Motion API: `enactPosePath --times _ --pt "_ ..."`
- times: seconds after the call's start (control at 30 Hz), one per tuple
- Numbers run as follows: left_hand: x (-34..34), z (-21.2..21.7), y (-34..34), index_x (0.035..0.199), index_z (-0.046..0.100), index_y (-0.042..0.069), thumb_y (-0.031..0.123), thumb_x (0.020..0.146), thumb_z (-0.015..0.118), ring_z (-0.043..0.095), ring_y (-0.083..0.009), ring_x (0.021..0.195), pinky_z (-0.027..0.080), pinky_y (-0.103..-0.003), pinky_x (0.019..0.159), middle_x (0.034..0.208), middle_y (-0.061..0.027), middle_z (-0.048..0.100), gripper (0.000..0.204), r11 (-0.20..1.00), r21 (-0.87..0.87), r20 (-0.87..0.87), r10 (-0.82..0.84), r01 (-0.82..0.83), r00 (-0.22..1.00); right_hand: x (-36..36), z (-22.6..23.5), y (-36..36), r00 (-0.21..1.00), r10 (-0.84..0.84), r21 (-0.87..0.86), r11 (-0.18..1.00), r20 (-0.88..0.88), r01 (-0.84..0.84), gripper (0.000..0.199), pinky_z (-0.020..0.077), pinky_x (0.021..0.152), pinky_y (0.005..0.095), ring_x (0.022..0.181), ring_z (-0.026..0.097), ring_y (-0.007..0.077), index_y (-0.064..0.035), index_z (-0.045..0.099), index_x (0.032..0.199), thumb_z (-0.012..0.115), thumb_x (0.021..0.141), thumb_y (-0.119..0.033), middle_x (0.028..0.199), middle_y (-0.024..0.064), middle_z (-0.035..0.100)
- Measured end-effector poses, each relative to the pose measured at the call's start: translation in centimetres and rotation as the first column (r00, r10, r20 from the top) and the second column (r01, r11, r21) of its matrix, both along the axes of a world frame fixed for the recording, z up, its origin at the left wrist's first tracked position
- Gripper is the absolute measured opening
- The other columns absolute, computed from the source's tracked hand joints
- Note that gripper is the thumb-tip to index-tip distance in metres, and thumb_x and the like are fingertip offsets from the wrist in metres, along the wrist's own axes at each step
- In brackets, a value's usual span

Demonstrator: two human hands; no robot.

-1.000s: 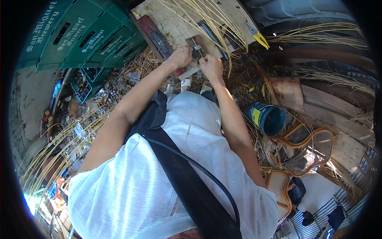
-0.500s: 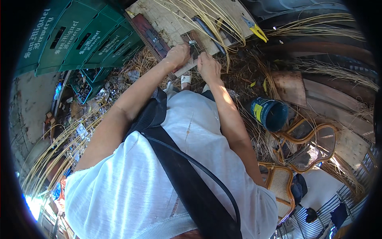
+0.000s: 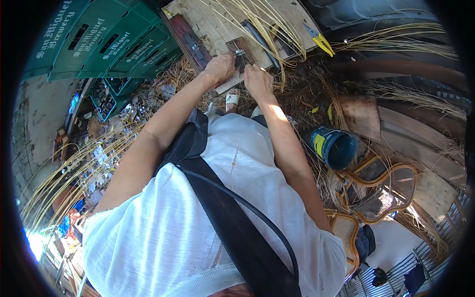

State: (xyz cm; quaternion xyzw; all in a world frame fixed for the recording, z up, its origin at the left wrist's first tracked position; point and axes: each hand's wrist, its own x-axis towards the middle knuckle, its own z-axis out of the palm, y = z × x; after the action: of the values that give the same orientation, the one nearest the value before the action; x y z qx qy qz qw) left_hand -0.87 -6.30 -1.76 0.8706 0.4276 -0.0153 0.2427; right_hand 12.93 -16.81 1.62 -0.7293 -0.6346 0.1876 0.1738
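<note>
- Metal-fitted block (image 3: 243,58): near edge of the surface (image 3: 210,24); keep it flat.
- Left hand (image 3: 221,68): fingers curled at its left, hold unclear; brace steadily.
- Right hand (image 3: 259,82): fingers bunched, grip hidden; move evenly.

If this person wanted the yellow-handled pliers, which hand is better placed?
Probably the right hand. The pliers lie on its side, so it is nearer. The left hand sits by the reddish block and would likely need to reach across the board.
</note>
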Motion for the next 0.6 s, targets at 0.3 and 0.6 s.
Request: enactPosePath --times 0.3,0.6 --pt "0.5 0.4 -0.7 0.095 0.057 -0.004 0.027 0.096 0.038 0.066 -0.039 0.081 0.052 -0.046 0.077 0.085 -0.0266 0.064 0.037 0.998 0.046 -0.157 -0.033 0.04 0.987 -0.2 0.0 1.6 0.98 -0.151 -0.085 0.986 -0.127 0.141 0.017 0.0484 0.072 0.0512 0.079 0.062 0.0423 -0.003 0.059 0.087 0.054 0.086 -0.019 0.085 0.0221 0.064" --pt "1.6 3.5 -0.8 0.1 0.059 -0.003 0.027 0.087 0.05 0.065 -0.0364 0.093 0.052 -0.041 0.082 0.098 -0.0236 0.065 0.034 0.999 -0.036 -0.244 -0.022 0.014 0.97 1.2 0.8 -7.9 0.841 -0.39 -0.307 0.908 -0.375 0.285 0.025 0.0454 0.074 0.0502 0.086 0.058 0.0441 -0.0039 0.056 0.093 0.046 0.091 -0.027 0.089 0.0247 0.061"
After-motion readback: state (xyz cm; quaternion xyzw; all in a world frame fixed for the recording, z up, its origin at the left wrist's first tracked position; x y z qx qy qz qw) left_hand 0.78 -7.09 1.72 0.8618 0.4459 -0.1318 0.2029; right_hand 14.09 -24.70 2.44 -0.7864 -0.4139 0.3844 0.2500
